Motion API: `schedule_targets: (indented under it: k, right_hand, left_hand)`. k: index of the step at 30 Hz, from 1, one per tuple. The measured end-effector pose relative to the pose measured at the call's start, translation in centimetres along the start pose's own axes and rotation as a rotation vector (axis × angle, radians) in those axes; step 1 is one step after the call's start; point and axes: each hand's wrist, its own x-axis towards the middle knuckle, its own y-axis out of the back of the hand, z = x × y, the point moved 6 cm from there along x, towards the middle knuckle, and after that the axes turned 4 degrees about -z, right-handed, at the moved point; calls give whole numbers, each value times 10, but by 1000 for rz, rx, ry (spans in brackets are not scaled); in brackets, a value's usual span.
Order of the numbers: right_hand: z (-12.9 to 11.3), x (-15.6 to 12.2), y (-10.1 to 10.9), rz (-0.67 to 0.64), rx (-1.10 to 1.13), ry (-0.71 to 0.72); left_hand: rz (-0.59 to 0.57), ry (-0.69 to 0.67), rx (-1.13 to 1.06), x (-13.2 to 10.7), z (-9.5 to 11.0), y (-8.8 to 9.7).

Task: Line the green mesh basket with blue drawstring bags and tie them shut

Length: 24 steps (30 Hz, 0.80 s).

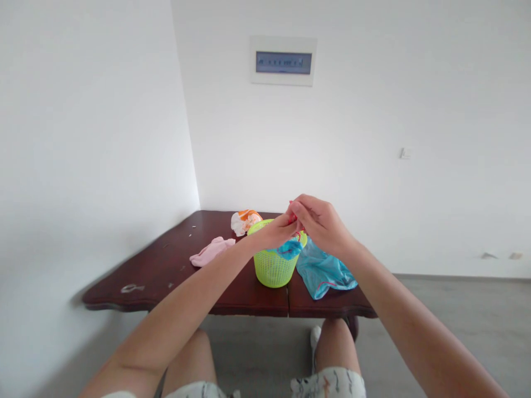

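My left hand (275, 231) and my right hand (319, 220) meet above the rim of a yellow-green mesh basket (274, 272). Both are closed, fingers pinching a red drawstring (292, 218); their fingers overlap and hide most of it. Below them, a blue plastic bag (289, 250) is bunched at the basket's mouth and hangs partly over the near rim. How far it reaches inside cannot be seen. A second spread of blue plastic bag (326, 273), with a red strip along its edge, lies crumpled on the table to the basket's right.
The dark brown table (166, 251) stands against white walls, with a seam down its top. Left of the basket lies a folded pink cloth (212, 251); behind it is a crumpled white and orange plastic bag (245, 222). My knees are under the table's front edge.
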Motion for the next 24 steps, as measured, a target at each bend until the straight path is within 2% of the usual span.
schedule_targets:
  k: [2, 4, 6, 8, 9, 10, 13, 14, 16, 18, 20, 22, 24]
  right_hand:
    - [1, -5, 12, 197, -170, 56]
    - [17, -12, 17, 307, -229, 7]
    - [43, -14, 8, 198, -193, -101]
    - [63, -15, -5, 28, -163, -187]
    - [69, -16, -8, -10, -191, -212]
    - [71, -17, -8, -3, -256, -222]
    - [65, -20, 1, 151, -477, -203]
    - [62, -21, 3, 196, -479, -201]
    - [60, -25, 3, 242, -345, -215]
    - [62, -29, -5, 203, -174, -224]
    - [65, -35, -21, 60, -120, -217]
    - [67, -43, -35, -99, -172, -217]
    - [67, -51, -39, -142, -229, -216]
  left_hand:
    - [-43, 8, -159, -4, -3, 3]
    - [-106, 16, -345, -9, -5, 7]
    - [-171, 29, -458, -13, -7, 9]
    - [-207, 54, -474, -17, -12, 10]
    - [-206, 73, -482, -18, -15, 10]
    - [-184, 94, -504, -19, -19, 10]
    - [-55, 178, -642, -20, -32, 14]
    - [-6, 212, -701, -21, -37, 16]
    - [87, 273, -819, -21, -43, 22]
    - [166, 300, -922, -20, -46, 29]
    - [229, 280, -1000, -18, -45, 37]
    - [226, 230, -1029, -17, -39, 40]
    - [176, 134, -940, -17, -27, 39]
